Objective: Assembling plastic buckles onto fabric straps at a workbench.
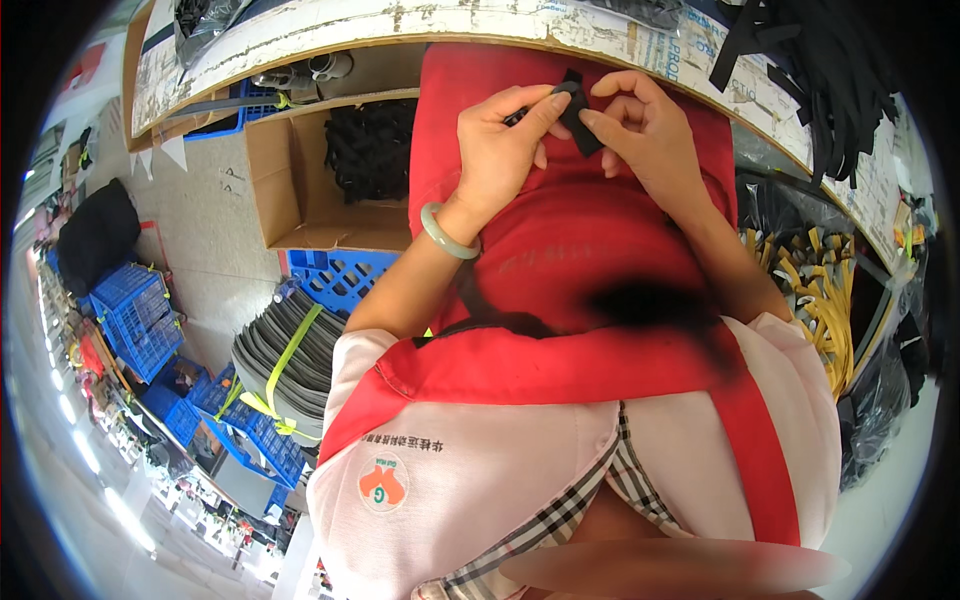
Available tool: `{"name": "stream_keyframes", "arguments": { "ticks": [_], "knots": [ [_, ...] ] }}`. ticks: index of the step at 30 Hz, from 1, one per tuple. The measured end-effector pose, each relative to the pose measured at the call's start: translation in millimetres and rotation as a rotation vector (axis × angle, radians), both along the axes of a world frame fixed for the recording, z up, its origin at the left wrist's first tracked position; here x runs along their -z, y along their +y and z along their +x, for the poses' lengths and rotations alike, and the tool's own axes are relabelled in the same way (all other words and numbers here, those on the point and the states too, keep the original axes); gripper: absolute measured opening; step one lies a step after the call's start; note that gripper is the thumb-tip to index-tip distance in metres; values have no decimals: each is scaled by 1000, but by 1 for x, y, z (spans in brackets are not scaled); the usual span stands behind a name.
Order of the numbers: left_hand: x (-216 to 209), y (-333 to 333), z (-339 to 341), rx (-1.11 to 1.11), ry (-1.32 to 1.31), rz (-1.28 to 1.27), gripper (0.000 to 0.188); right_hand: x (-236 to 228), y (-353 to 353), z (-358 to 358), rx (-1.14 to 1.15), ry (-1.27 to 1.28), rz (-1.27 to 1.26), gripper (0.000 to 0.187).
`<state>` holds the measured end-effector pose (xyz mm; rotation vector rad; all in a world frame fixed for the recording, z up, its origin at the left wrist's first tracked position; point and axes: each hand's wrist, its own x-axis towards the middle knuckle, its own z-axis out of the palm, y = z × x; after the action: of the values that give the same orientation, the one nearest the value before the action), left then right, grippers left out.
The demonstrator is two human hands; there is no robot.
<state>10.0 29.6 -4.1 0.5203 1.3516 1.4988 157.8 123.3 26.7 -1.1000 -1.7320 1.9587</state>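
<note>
Above my lap, over the red apron, a short black strap piece is held up between my two hands. My left hand is closed, its thumb and forefinger pinching the strap's upper part. My right hand has its fingers curled, with the thumb pressing on the strap's right side; its fingertips are partly hidden. A small dark thing shows by the left fingers, too little of it to name. A pale green bangle circles my left wrist.
A worn worktable curves across the front. Black straps hang over its right edge. Left of my lap, a cardboard box holds black pieces. A grey strap roll and blue crates stand farther left. Yellow straps lie at right.
</note>
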Motion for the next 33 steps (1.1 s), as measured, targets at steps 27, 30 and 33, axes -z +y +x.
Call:
{"name": "stream_keyframes", "arguments": {
  "ticks": [27,30,33],
  "knots": [
    [39,-166,-166,-641,-581,-25,25,29,108,114,-80,-507,1203,37],
    [38,-106,-108,-262,-311,-85,38,50,99,129,2,-397,1076,34],
    [23,-61,-68,-57,-247,-81,31,12,71,98,-35,-337,1228,20]
  ]
}}
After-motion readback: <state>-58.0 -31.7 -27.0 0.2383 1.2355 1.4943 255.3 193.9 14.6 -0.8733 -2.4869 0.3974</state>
